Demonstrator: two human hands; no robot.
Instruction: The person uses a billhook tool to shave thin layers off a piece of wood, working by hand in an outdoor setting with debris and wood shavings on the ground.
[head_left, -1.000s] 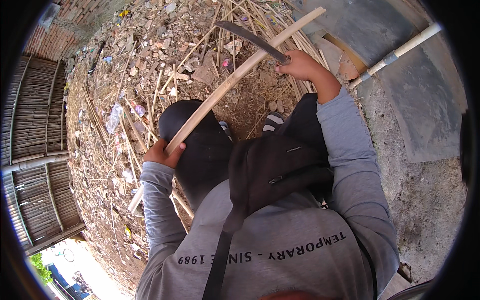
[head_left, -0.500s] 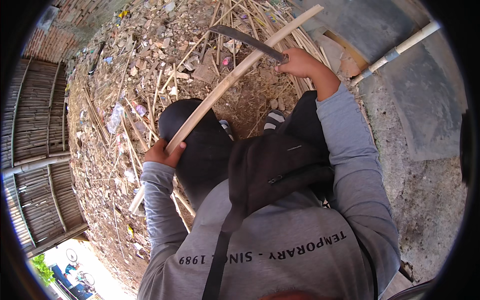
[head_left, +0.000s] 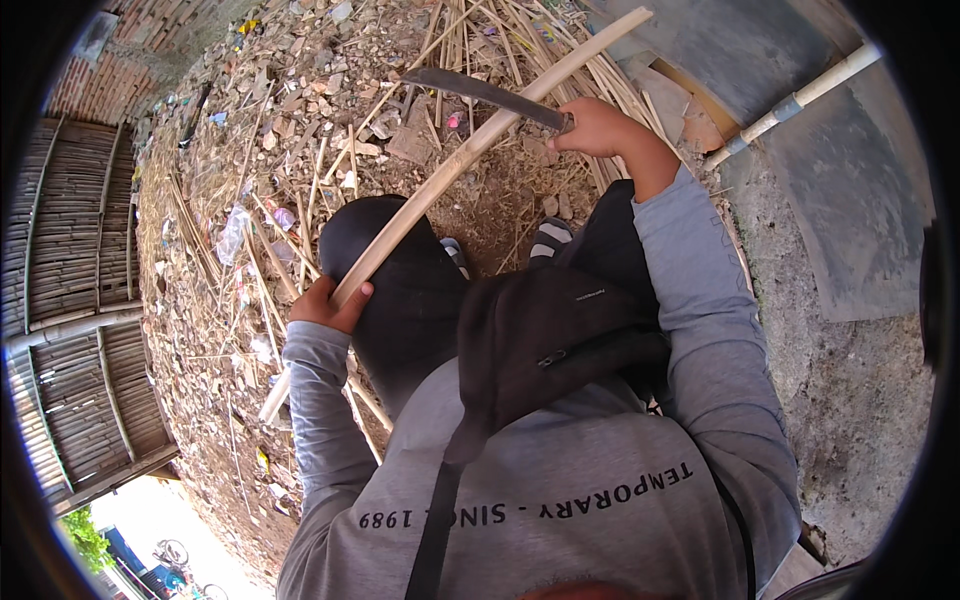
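Note:
A long pale bamboo strip (head_left: 440,178) slants from beside my left forearm up to the far right, crossing over my left knee. My left hand (head_left: 330,305) is closed around its lower part, next to that knee. My right hand (head_left: 597,133) grips a machete (head_left: 490,93) by its handle, which the fingers mostly hide. The dark, curved blade points left and lies across the strip's upper part, in front of it; whether its edge bites into the bamboo I cannot tell.
Rubble ground (head_left: 290,120) with litter spreads ahead and left. Several split bamboo strips (head_left: 590,70) lie piled beyond my right hand. A bamboo-slat wall (head_left: 75,220) stands at the left. A pale pole (head_left: 800,100) and dark sheets (head_left: 850,190) are at the right. My black bag (head_left: 560,325) hangs over my lap.
The machete's tip has swung slightly left and nearer to me, with my right hand turning a little. The bamboo strip and my left hand stay almost in place.

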